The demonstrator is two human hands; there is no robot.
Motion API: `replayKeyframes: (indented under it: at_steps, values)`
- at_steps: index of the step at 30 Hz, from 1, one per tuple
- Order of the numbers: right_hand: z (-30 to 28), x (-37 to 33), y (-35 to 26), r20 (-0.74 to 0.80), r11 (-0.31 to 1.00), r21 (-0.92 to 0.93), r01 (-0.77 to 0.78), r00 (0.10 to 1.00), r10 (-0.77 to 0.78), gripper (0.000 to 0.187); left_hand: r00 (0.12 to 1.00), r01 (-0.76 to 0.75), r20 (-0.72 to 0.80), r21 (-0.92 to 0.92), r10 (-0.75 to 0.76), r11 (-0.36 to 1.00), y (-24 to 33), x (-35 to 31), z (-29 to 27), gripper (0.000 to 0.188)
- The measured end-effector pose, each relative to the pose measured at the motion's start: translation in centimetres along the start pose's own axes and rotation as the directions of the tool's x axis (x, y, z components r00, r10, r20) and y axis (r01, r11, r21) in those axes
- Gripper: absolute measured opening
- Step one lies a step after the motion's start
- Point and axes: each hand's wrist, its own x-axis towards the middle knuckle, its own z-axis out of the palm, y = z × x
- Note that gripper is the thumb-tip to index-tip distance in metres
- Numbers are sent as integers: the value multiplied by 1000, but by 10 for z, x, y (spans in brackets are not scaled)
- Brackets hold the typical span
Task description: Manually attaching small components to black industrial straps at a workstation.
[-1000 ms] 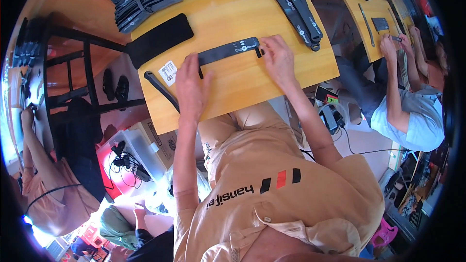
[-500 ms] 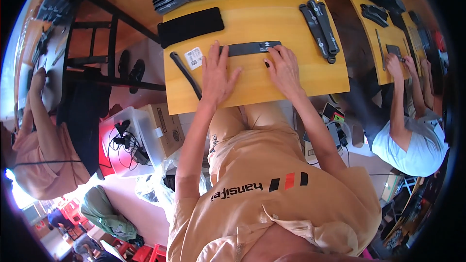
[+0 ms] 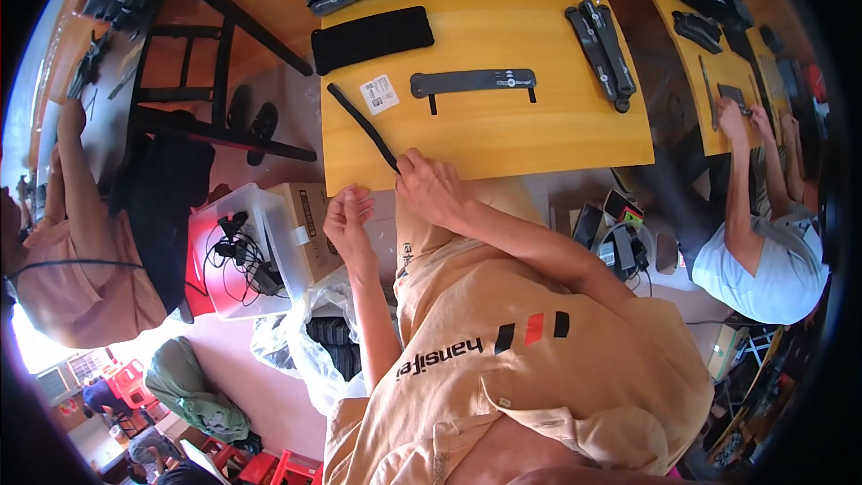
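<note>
Watching remotely, I see my left hand (image 3: pixel 348 220) and right hand (image 3: pixel 433 190) have both come off the dark grey strip (image 3: pixel 467 82), now lying untouched mid-bench (image 3: pixel 557 139), its two black tabs toward the near edge. The right has crossed to the narrow black strap (image 3: pixel 361 123) near the near-left corner; its fingers bunch at the lower end, whether pinching I can't tell. The left's half-curled fingers hang just off that corner, any hold unclear. Attention, I judge, has shifted to the strap.

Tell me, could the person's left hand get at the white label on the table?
Probably yes: the white label lies uncovered, and only the thin black strap lies between it and the left hand.
</note>
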Motion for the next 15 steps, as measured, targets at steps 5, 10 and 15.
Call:
replayKeyframes:
  at_steps: [5,10,15]
  values:
    - [-19,-18,0,-155,957,-97,272,946,-285,15,964,219,173,-71,-204,973,17,-15,33,28]
    - [-65,-35,-8,-250,916,194,351,921,-299,21,888,351,395,-252,-235,902,35,-15,44,21]
    - [-100,-40,6,-179,799,541,261,965,-194,21,848,431,471,-344,-244,835,56,-23,53,17]
